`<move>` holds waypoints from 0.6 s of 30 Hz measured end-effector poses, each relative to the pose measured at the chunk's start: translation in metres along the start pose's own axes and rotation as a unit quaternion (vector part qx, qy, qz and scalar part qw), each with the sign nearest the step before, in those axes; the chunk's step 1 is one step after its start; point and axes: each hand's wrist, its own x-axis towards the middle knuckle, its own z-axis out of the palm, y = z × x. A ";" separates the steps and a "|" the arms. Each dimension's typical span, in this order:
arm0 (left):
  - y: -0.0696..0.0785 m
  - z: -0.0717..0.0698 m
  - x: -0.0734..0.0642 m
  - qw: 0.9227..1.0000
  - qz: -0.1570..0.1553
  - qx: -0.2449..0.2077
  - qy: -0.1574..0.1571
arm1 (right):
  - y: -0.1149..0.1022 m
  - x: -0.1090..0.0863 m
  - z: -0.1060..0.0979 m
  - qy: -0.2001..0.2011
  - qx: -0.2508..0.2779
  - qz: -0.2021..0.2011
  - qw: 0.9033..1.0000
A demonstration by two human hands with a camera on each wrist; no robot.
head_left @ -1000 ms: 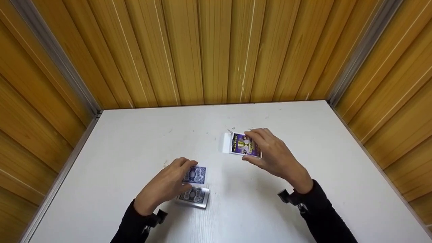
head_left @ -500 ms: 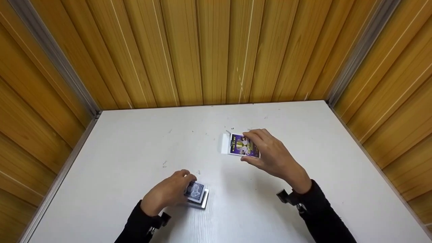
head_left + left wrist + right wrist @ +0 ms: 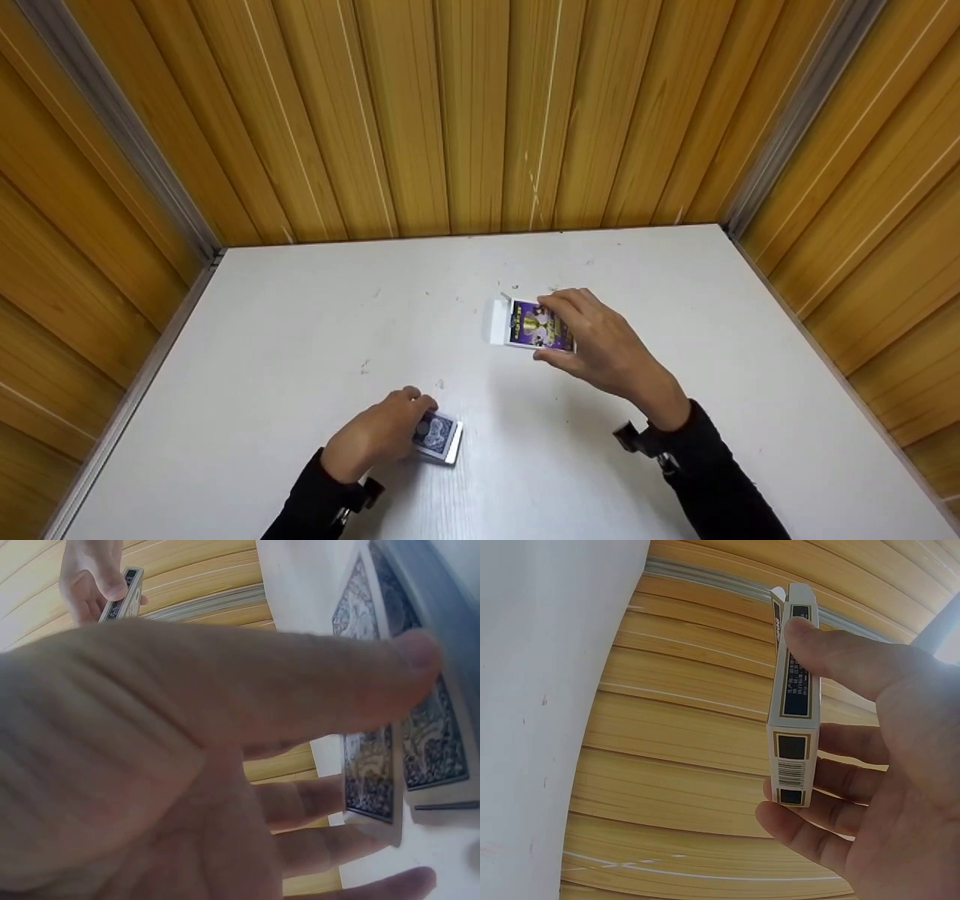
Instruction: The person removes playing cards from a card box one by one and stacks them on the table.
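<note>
Low and left of centre in the head view, my left hand (image 3: 386,427) holds a blue-backed playing card (image 3: 369,772) between thumb and fingers, right over a deck of cards (image 3: 439,754) on the table. Card and deck almost overlap; the left wrist view shows a narrow gap between them, with the thumb tip across the deck's back. Farther out, my right hand (image 3: 609,343) grips a card box (image 3: 534,325) above the table, thumb on one narrow side and fingers on the other. The box's purple front faces up, and its white end flap (image 3: 498,322) stands open toward the left.
A white table (image 3: 300,315) with small scuff marks lies under both hands. Wood-patterned panels (image 3: 472,120) wall it at the back and both sides, with grey metal posts (image 3: 795,112) in the corners.
My left hand has drawn the card toward me, from beyond the deck to over it. My right hand and the card box have hardly moved.
</note>
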 end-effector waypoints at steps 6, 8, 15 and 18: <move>0.001 0.004 0.001 1.000 0.004 -0.002 -0.008 | 0.001 0.000 0.000 0.003 -0.003 -0.005 1.000; 0.001 0.005 0.003 1.000 0.005 0.004 -0.011 | 0.001 -0.001 0.000 0.002 -0.004 -0.005 1.000; 0.002 0.009 0.003 1.000 0.017 0.026 -0.003 | 0.001 0.000 0.000 0.002 -0.007 -0.006 1.000; 0.002 0.011 0.004 1.000 0.015 0.025 -0.004 | 0.001 0.000 0.000 0.002 -0.007 -0.008 1.000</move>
